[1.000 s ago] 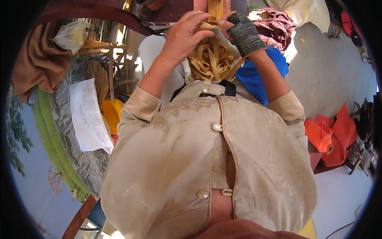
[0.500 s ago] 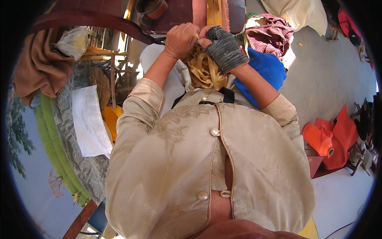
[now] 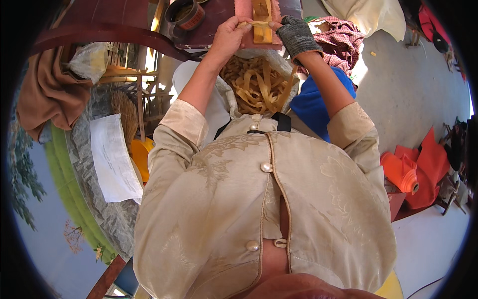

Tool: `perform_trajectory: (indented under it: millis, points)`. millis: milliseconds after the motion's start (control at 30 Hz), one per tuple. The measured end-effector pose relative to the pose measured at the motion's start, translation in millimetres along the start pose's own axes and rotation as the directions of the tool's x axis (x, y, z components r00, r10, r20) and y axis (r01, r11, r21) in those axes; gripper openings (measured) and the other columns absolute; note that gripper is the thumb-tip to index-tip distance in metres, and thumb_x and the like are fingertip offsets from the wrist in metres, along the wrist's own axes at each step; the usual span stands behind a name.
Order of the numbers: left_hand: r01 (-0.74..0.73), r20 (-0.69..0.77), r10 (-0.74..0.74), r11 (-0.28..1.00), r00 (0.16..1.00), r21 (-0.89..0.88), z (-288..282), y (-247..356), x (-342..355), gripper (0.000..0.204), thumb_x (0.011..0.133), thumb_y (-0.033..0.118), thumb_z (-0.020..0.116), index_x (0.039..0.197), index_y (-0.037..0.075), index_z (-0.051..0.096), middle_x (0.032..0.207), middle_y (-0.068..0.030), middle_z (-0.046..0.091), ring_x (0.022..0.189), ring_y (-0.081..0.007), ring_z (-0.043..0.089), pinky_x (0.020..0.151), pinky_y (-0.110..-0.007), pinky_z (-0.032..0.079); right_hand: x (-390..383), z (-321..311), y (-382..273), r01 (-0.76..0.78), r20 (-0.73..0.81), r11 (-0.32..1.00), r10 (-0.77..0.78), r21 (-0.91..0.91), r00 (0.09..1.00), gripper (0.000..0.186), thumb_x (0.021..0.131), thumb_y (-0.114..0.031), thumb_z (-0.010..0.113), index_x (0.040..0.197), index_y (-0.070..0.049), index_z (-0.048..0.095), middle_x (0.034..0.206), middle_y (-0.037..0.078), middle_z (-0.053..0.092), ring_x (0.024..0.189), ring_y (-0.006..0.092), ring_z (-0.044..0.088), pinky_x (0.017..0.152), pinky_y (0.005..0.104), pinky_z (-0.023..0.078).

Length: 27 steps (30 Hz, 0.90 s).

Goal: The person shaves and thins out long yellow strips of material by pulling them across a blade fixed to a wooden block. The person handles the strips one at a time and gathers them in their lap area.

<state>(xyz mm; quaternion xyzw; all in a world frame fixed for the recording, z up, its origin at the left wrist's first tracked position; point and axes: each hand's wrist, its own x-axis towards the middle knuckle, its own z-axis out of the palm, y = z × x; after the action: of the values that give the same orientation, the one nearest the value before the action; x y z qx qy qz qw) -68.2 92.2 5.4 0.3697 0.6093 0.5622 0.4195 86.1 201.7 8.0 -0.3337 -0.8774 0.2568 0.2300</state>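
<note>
My left hand [image 3: 229, 36] is closed, its thumb and fingertips pinching one end of a flat, pale yellow strip [image 3: 256, 23]. The other end is pinched in my right hand [image 3: 295, 36], which wears a dark grey fingerless glove. Stretched between the two hands, the strip crosses a yellowish wooden block [image 3: 262, 36]; whether it touches the wood I cannot tell. That block rests on a pink cloth [image 3: 242, 8] at the edge of a dark red table [image 3: 217, 15]. Below my hands, an open whitish sack [image 3: 227, 95] in my lap holds a heap of similar tan strips [image 3: 259, 82].
A round tin [image 3: 193, 19] with dark contents stands on the table, left of the cloth. Blue cloth [image 3: 318, 102] and red checked cloth [image 3: 343, 42] lie right of the sack. A straw broom [image 3: 124, 109] and white sheet [image 3: 113, 159] are at the left, red rolled material [image 3: 401, 172] at the right.
Both hands have moved up and away from the sack to the wooden block. They were close together and are now apart, with the strip stretched between them; the sack's strips are more exposed.
</note>
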Motion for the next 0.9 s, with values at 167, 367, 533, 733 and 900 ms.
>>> perform_trajectory:
  millis: [167, 367, 533, 733, 900]
  points:
    - [0.003, -0.067, 0.003, 0.995, 0.998, 0.096, 3, 4, 12, 0.014, 0.084, 0.017, 0.058, 0.09, 0.006, 0.062, 0.067, 0.003, 0.055, 0.055, -0.0036, 0.046, 0.047, -0.021, 0.038, 22, 4, 16, 0.02, -0.028, 0.998, -0.022, -0.061, 0.999, 0.044, 0.079, -0.043, 0.054, 0.085, -0.001, 0.063, 0.082, 0.023, 0.06, 0.077, 0.0374, 0.058, 0.072, 0.0422, 0.045]
    - [-0.036, -0.089, 0.083, 0.895, 0.993, 0.444, -2, -18, 30, 0.017, 0.079, 0.019, 0.061, 0.09, 0.005, 0.062, 0.07, -0.0048, 0.06, 0.064, -0.0178, 0.056, 0.058, -0.031, 0.045, 21, 37, 33, 0.014, 0.096, 0.968, 0.011, -0.249, 0.995, 0.036, 0.082, -0.035, 0.052, 0.1, -0.004, 0.06, 0.091, 0.021, 0.061, 0.086, 0.0369, 0.058, 0.076, 0.0444, 0.045]
    - [-0.122, -0.077, 0.239, 0.715, 0.968, 0.688, 1, -14, -9, 0.026, 0.075, 0.026, 0.061, 0.096, 0.011, 0.062, 0.09, -0.012, 0.061, 0.088, -0.031, 0.056, 0.078, -0.035, 0.044, -12, 23, 32, -0.247, 0.012, 0.969, 0.247, -0.027, 0.969, 0.029, 0.084, -0.035, 0.052, 0.087, -0.007, 0.062, 0.082, 0.017, 0.061, 0.078, 0.034, 0.059, 0.069, 0.0407, 0.046]
    - [0.4, 0.259, -0.337, 0.882, 0.905, -0.25, 23, -9, -76, 0.029, 0.084, 0.023, 0.052, 0.109, 0.008, 0.056, 0.106, -0.0042, 0.057, 0.098, -0.0213, 0.054, 0.086, -0.034, 0.043, -57, -11, -61, 0.449, -0.258, 0.893, -0.443, -0.038, 0.858, 0.016, 0.081, -0.023, 0.059, 0.091, -0.011, 0.059, 0.079, 0.011, 0.057, 0.074, 0.0294, 0.057, 0.064, 0.0362, 0.045]
    - [0.475, 0.435, -0.217, 0.57, 0.874, -0.67, 21, 3, -97, 0.03, 0.092, 0.022, 0.041, 0.114, 0.004, 0.05, 0.106, -0.0067, 0.058, 0.101, -0.0173, 0.055, 0.086, -0.033, 0.047, -89, -2, -83, 0.459, -0.084, 0.881, -0.452, 0.111, 0.888, 0.019, 0.081, -0.024, 0.056, 0.096, -0.013, 0.059, 0.089, 0.011, 0.058, 0.08, 0.0272, 0.058, 0.069, 0.0362, 0.046]
